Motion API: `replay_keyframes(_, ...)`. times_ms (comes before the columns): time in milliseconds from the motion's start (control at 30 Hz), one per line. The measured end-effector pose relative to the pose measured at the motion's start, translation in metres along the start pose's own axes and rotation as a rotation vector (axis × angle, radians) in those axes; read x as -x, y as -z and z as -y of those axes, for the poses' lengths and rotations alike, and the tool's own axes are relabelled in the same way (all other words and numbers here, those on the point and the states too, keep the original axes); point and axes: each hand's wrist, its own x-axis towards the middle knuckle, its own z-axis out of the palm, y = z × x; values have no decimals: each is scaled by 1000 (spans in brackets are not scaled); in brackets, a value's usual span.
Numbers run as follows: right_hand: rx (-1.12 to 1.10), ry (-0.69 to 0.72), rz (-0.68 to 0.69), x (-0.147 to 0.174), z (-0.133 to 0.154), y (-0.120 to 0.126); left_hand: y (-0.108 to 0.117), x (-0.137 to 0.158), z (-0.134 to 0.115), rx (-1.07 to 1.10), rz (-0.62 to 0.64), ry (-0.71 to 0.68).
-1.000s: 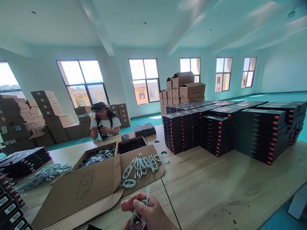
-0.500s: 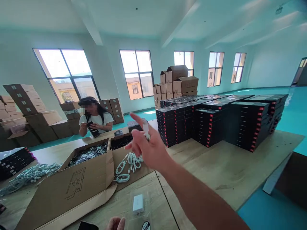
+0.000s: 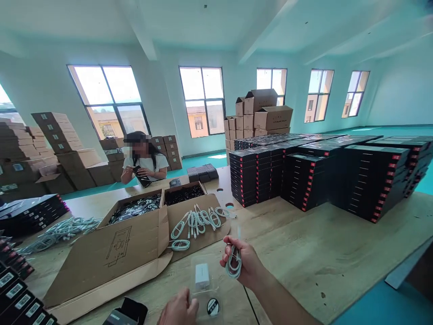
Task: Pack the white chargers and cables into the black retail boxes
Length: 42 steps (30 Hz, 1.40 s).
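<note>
Fingers of your right hand [image 3: 246, 262] are curled tight around a white cable coil [image 3: 233, 266], which seems to be held above the surface [image 3: 291, 253] rather than resting on it. Your left hand [image 3: 179, 309] is low in view with its fingers bent; you cannot tell whether they pinch anything, nor whether the thumb touches the clear tray [image 3: 203, 298] just beside it.

Take 12 o'clock as straight away from you. The relation that seems to count most is between the coil and that tray. From your right fingers the tray lies toward 8 o'clock, near but apart from the coil. In its far part sits the white charger [image 3: 202, 274], about 9 o'clock from the coil; in its near part lies a round black-and-white disc [image 3: 213, 307], about 7 o'clock from the coil. Your left hand is the nearer one to the tray, and the coil lies toward 2 o'clock from it.

Your coil's long axis runs roughly from 12 to 6, rounded loops down at 6, with a pale plug [image 3: 239, 232] poking past your fingers toward 12. The charger's long axis also runs about 12 to 6, so the two look close to parallel.

More white cables [image 3: 196, 221] lie fanned on the cardboard flap [image 3: 210, 234], toward 10 o'clock from your right hand.
</note>
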Motion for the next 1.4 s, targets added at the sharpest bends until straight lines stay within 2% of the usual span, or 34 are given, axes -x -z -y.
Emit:
replay_keyframes(100,-64,31,-136,0,-13,11,-15,-3,-1,158,-49,5)
replay_keyframes(233,152,225,-136,-1,-32,0,-33,1,-3,586,-195,42)
replay_keyframes(333,298,292,-114,-5,-51,-10,-36,6,-4,961,-269,84)
replay_keyframes(467,480,312,-35,-13,-76,-13,-35,10,0,1283,-178,165)
replay_keyframes(600,638,360,1,-21,-92,-1,-40,11,7,1513,-90,115)
replay_keyframes(800,458,271,-88,-22,-83,9,-46,11,6,1589,-104,155)
replay_keyframes(900,311,311,-139,-20,-69,1,-49,10,7,1557,-121,133)
replay_keyframes(1067,157,285,-103,-17,-57,-18,-52,9,9,1516,-73,62)
replay_keyframes(1267,211,239,-131,-18,-66,-34,-53,11,11,1547,-34,29)
replay_keyframes(1333,315,240,-133,-16,-70,-35,-54,11,12,1555,-32,32)
replay_keyframes(1400,501,304,-89,-12,-73,-34,-54,12,13,1567,-22,25)
